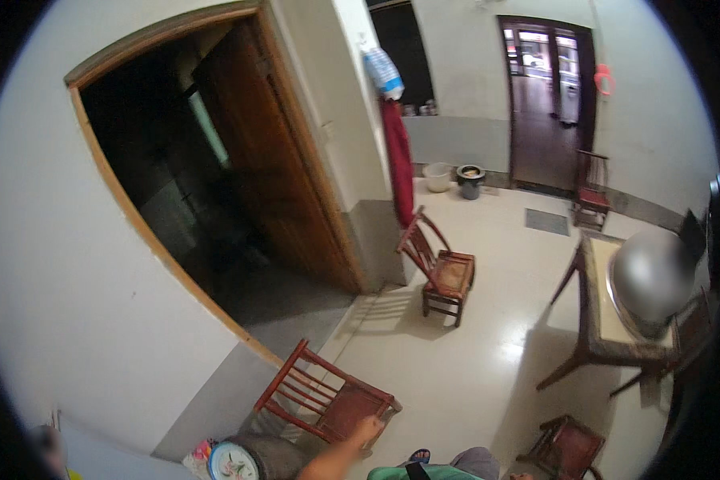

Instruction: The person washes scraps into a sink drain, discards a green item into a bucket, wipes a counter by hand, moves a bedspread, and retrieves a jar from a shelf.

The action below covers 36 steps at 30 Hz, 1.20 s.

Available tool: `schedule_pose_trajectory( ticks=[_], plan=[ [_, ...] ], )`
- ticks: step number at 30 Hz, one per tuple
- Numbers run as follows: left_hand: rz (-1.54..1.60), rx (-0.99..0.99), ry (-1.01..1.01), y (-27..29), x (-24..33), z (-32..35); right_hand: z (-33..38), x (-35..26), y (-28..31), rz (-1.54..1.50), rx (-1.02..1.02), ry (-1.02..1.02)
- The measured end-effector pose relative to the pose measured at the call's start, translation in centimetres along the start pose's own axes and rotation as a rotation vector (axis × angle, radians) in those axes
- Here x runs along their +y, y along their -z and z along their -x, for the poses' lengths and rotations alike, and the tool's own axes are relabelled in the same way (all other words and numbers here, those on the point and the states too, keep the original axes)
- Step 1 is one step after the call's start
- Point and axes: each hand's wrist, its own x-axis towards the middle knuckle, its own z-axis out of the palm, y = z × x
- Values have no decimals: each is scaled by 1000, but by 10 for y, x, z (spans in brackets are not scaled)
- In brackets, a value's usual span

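Note:
My left hand (366, 430) reaches in from the lower edge, in front of the seat of a reddish-brown wooden chair (360, 408) with a slatted back. Its fingers are too small and blurred to make out, and I see no object in it. Whether it touches the chair I cannot tell. Only a sliver of my right hand (522, 477) shows at the bottom edge, near a low wooden chair (566, 450); its fingers are hidden. Between my hands are my green top (392, 473), a grey trouser leg (476, 462) and a sandalled foot (420, 455).
Another wooden chair (452, 276) stands ahead by the wall corner. To the right is a table (604, 280) bearing a large rounded silver object (652, 276), blurred. A dark doorway (216, 184) opens on the left. Lower left is a round floral-topped container (234, 462); buckets (470, 184) stand far back.

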Motion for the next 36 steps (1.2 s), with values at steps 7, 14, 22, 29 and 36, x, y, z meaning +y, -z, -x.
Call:
schedule_pose_trajectory(
  ticks=[7,14,22,29,36],
  plan=[
    [89,140,30,-31,102,-151,-149,-68,19,250,65,185],
    [-35,-37,-155,-94,124,-217,-296,-193,212,342,-92,-74],
    [-290,-392,89,-82,327,-375,-454,-324,433,-208,194,-102],
    [-162,-392,-45,-101,438,-595,-578,-300,424,-8,-58,-257],
    [-328,-570,-197,-86,497,-808,-658,-314,446,173,-67,-83]
  ],
)
